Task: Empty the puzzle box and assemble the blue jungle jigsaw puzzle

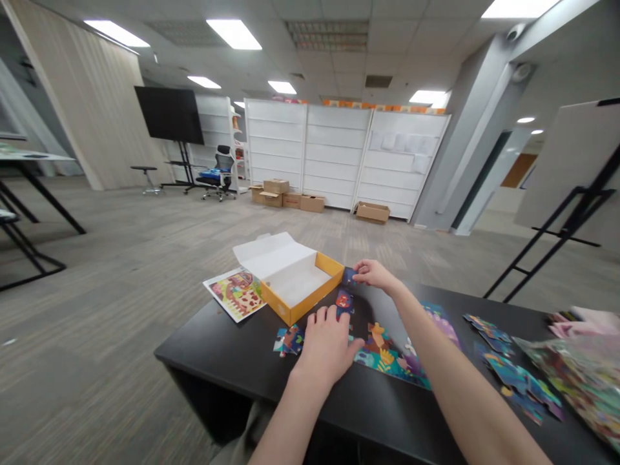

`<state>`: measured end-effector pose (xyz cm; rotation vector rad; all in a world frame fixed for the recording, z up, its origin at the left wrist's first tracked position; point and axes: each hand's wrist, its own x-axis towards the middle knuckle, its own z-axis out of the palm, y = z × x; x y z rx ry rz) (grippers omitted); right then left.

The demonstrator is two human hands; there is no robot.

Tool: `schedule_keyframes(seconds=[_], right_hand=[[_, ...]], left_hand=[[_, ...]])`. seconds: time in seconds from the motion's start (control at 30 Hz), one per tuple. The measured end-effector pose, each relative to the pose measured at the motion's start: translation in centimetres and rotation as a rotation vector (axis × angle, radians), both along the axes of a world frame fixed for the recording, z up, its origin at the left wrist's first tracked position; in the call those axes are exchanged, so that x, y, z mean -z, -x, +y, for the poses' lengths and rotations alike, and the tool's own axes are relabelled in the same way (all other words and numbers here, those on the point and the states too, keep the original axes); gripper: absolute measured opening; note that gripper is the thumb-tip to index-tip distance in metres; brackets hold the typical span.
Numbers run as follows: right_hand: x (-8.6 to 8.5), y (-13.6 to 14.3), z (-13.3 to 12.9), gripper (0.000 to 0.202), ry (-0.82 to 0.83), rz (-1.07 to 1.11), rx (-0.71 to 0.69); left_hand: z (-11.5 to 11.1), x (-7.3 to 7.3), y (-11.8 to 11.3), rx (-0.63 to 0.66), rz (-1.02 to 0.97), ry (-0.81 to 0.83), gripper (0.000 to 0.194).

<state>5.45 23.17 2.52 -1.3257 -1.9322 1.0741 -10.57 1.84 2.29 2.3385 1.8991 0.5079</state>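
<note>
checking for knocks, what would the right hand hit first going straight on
The dark blue puzzle piece at the right hand, then probably the yellow box, though depth is hard to judge.

Grey carpet (121,258) beneath ceiling lights (234,34)

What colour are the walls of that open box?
The open box has yellow-orange walls, seen best in the head view.

2 forearms (301,395) extended, left fingers (321,315) spread
</note>
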Motion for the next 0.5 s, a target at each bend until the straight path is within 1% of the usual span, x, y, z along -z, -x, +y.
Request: schedule_keyframes(seconds=[0.1, 0.2, 0.37, 0.5], right_hand=[[0.8, 0.5, 0.7, 0.029, 0.018, -0.003, -0.012], [1.3, 0.6, 1.2, 0.026, 0.025, -0.016, -0.019], [2.3, 0.4, 1.6, 0.023, 0.018, -0.062, -0.008], [3.1, 0.2, 2.1, 0.023, -0.025, -0.122, 0.001]], left_hand=[[0.5, 0.1, 0.8, -0.094, 0.008, -0.004, 0.04], [0.8, 0.3, 1.5, -0.118, 0.013, 0.003, 0.038], [0.7, 0.5, 1.7, -0.095, 0.022, 0.013, 0.038], [0.2, 0.4, 1.2, 0.004, 0.031, 0.042, 0.039]])
